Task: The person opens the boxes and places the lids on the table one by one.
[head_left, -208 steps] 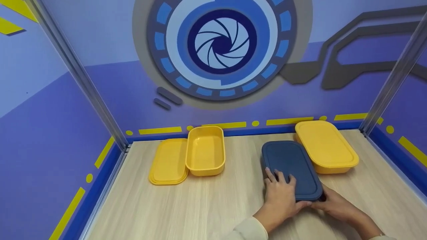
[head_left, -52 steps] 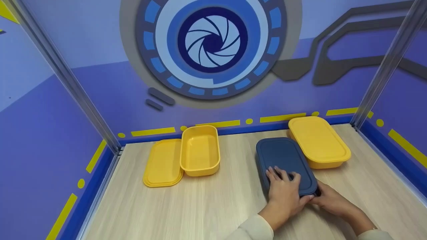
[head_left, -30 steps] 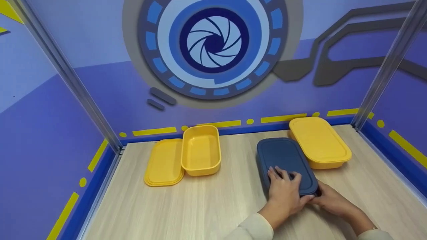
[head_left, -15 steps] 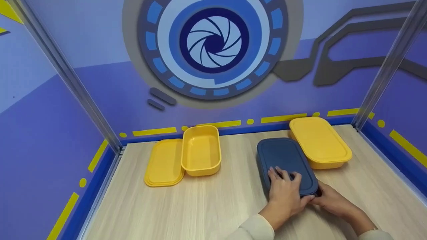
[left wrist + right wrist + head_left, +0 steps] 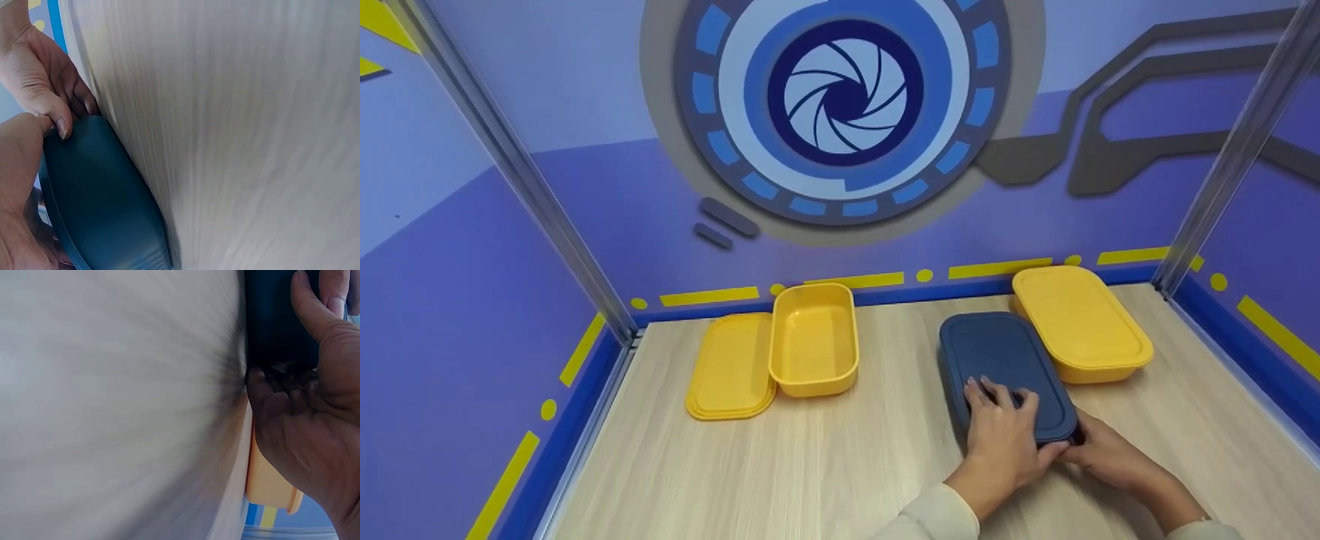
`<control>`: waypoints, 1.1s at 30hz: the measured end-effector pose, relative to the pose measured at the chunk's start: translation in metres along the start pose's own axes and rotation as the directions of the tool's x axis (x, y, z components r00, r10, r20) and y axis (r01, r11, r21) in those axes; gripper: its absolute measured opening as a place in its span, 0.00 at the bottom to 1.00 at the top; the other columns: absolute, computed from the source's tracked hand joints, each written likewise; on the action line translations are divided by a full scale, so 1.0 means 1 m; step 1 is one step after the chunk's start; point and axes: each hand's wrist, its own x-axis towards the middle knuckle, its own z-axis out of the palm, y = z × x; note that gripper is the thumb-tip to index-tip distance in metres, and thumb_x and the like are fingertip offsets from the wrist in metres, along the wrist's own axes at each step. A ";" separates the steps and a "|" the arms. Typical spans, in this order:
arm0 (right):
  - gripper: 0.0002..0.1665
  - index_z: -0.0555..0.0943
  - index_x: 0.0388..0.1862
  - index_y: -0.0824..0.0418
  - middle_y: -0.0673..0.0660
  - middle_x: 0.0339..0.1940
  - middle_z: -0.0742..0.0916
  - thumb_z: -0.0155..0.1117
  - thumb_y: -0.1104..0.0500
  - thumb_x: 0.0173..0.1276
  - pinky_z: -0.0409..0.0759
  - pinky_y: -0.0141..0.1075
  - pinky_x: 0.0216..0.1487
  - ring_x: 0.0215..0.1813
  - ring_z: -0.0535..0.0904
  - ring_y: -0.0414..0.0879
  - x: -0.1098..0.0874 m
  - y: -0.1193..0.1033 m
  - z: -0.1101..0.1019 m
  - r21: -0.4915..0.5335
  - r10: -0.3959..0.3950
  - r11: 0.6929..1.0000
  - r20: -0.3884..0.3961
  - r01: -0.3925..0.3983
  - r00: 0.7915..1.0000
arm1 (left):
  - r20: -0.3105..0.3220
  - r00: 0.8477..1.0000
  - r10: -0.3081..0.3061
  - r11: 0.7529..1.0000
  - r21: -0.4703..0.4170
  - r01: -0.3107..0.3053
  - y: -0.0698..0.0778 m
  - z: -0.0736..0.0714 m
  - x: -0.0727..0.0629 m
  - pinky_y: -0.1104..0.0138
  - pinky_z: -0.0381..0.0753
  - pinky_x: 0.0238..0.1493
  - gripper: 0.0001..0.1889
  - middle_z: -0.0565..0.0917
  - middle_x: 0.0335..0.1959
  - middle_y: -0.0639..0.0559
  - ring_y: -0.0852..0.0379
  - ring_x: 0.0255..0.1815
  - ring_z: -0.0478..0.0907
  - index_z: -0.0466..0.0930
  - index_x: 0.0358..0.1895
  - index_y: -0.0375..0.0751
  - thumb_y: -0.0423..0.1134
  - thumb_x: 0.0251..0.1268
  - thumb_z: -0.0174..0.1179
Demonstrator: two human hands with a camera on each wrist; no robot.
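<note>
On the right half of the table stands a dark blue food container [image 5: 997, 349] with its matching lid on. My left hand [image 5: 1003, 435] lies over the lid's near part, several fingers bent onto its top, the thumb at the near rim. At the near right corner, my right hand [image 5: 1117, 456] grips the container, thumb on the near wall and the other fingers around the right side. In the left wrist view the container's smooth wall [image 5: 101, 191] shows, both thumbs meeting at its rim. The right wrist view shows the right fingers [image 5: 275, 405] against the container's side, their tips in shadow.
A lidded yellow container [image 5: 1084, 322] stands close beside the blue one, to its right and farther back. Left of centre, an uncovered yellow container [image 5: 814, 337] stands against a loose yellow lid [image 5: 731, 367] on the wooden table [image 5: 810, 465]. Printed panels [image 5: 600, 202] enclose the back and sides.
Compared with several seconds ago, my left hand lies slightly farther right on the blue lid. Over the last second both hands keep their hold; only the head view shifts a little.
</note>
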 end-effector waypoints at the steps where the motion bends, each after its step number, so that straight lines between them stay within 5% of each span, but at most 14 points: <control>1: 0.66 0.42 0.89 0.67 0.73 0.89 0.53 0.74 0.58 0.65 0.45 0.72 0.83 0.89 0.44 0.73 0.000 0.000 0.000 -0.003 0.003 1.000 -0.001 -0.003 1.000 | -0.001 1.000 -0.001 1.000 -0.001 0.001 0.000 0.000 0.000 0.45 0.69 0.81 0.48 0.75 0.77 0.42 0.39 0.78 0.75 0.60 0.76 0.64 0.90 0.63 0.31; 16: 0.67 0.43 0.89 0.68 0.73 0.88 0.55 0.76 0.56 0.64 0.50 0.71 0.83 0.89 0.49 0.73 -0.005 -0.001 0.000 -0.016 -0.018 1.000 -0.014 0.018 1.000 | 0.037 0.999 0.004 1.000 -0.009 -0.004 0.004 0.001 0.002 0.45 0.65 0.83 0.49 0.74 0.79 0.43 0.38 0.78 0.74 0.60 0.78 0.65 0.90 0.62 0.30; 30: 0.65 0.46 0.88 0.69 0.73 0.88 0.58 0.76 0.55 0.64 0.52 0.69 0.83 0.89 0.50 0.71 -0.004 -0.002 0.001 -0.032 -0.042 0.999 -0.017 0.041 0.999 | 0.011 1.000 0.002 1.000 -0.011 -0.002 0.000 0.004 0.001 0.45 0.66 0.83 0.48 0.75 0.78 0.43 0.38 0.78 0.75 0.60 0.78 0.64 0.89 0.64 0.30; 33: 0.64 0.48 0.88 0.69 0.73 0.88 0.59 0.76 0.55 0.64 0.61 0.55 0.84 0.88 0.52 0.70 -0.004 -0.002 0.001 -0.045 -0.054 0.998 -0.020 0.053 0.998 | 0.006 1.000 0.003 1.000 -0.003 -0.002 0.001 0.005 0.001 0.45 0.66 0.83 0.48 0.75 0.78 0.43 0.39 0.78 0.75 0.60 0.78 0.64 0.89 0.64 0.30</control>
